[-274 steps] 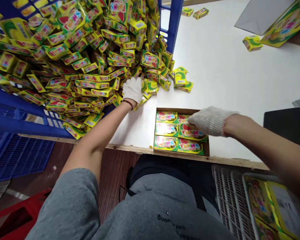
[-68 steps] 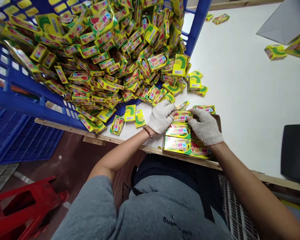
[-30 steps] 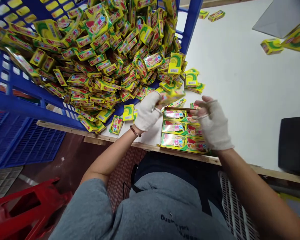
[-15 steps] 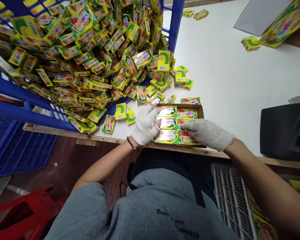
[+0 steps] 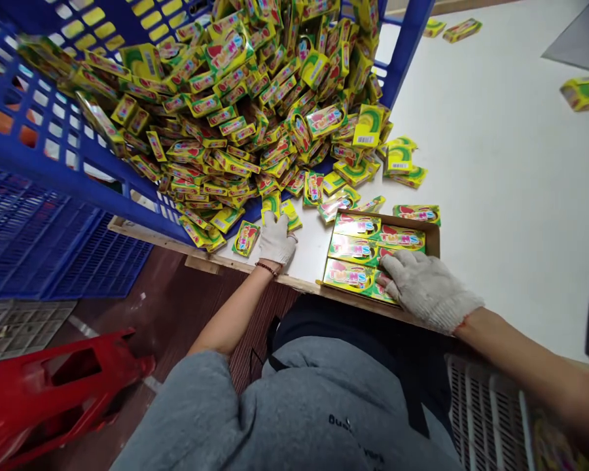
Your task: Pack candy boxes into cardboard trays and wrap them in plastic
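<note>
My left hand (image 5: 277,241), in a white knit glove, reaches to small yellow-green candy boxes at the table's front edge. Its outstretched fingertips touch or overlap one candy box (image 5: 271,202), with no firm grip visible. Beside it lies another candy box (image 5: 246,238). My right hand (image 5: 425,288), also gloved, lies over the right side of an open cardboard tray (image 5: 432,243), fingers loosely bent and thumb apart. Flat rows of "TWINS" boxes (image 5: 351,275) sit in this tray. The hand partly covers the boxes in the right column.
A tipped blue crate (image 5: 406,52) spills a large heap of candy boxes (image 5: 226,118) onto the white table (image 5: 491,157). Loose boxes (image 5: 399,157) lie behind the tray. A red stool (image 5: 53,379) and blue crates (image 5: 93,261) stand on the floor at left.
My left hand has left the tray's left edge and moved left to the loose boxes. My right hand stays at the tray's right side. The view has shifted left.
</note>
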The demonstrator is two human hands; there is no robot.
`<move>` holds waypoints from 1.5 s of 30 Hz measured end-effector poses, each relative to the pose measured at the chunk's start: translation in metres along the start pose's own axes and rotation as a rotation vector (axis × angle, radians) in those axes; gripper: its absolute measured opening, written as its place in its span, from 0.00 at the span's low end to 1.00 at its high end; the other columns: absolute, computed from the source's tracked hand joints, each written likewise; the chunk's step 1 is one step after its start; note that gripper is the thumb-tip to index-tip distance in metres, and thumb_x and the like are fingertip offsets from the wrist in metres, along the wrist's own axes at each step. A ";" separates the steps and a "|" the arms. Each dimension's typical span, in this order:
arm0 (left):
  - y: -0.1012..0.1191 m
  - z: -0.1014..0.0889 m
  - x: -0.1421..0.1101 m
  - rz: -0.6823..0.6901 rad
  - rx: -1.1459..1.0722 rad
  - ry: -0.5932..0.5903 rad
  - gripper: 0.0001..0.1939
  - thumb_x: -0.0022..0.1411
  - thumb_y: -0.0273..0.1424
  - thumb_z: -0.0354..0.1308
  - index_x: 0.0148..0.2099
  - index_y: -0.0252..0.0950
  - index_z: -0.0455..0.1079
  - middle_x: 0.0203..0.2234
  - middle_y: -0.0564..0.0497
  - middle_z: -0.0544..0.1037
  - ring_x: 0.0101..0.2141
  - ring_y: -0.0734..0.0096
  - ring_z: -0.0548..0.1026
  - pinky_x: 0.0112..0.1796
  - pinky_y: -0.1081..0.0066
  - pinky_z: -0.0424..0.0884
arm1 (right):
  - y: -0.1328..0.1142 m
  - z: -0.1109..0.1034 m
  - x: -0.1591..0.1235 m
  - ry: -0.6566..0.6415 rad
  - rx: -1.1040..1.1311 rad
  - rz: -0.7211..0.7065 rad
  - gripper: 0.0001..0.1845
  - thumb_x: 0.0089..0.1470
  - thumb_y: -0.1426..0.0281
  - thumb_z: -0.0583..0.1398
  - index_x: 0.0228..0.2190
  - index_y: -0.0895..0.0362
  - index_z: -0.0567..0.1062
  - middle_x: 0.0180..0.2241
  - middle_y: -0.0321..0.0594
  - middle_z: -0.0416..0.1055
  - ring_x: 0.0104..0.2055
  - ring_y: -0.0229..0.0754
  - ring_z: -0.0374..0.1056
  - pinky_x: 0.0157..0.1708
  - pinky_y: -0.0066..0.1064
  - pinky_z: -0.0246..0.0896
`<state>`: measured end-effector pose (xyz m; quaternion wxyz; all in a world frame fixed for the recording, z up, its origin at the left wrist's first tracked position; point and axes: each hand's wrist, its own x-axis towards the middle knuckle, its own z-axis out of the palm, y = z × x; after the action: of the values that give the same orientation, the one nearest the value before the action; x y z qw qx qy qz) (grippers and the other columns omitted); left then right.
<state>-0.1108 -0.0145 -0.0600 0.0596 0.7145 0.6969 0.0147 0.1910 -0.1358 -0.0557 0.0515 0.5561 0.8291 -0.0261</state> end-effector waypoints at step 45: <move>0.064 0.002 0.073 0.517 0.003 -0.060 0.25 0.73 0.28 0.53 0.68 0.39 0.74 0.62 0.38 0.79 0.62 0.44 0.74 0.60 0.50 0.69 | 0.008 -0.037 0.038 -0.030 0.030 0.191 0.20 0.72 0.72 0.51 0.47 0.60 0.83 0.46 0.60 0.82 0.45 0.56 0.75 0.41 0.41 0.60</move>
<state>-0.0453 0.0572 -0.0594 0.0735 0.8690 0.4892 0.0073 0.1823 -0.0943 -0.0233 0.0576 0.6328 0.7710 -0.0418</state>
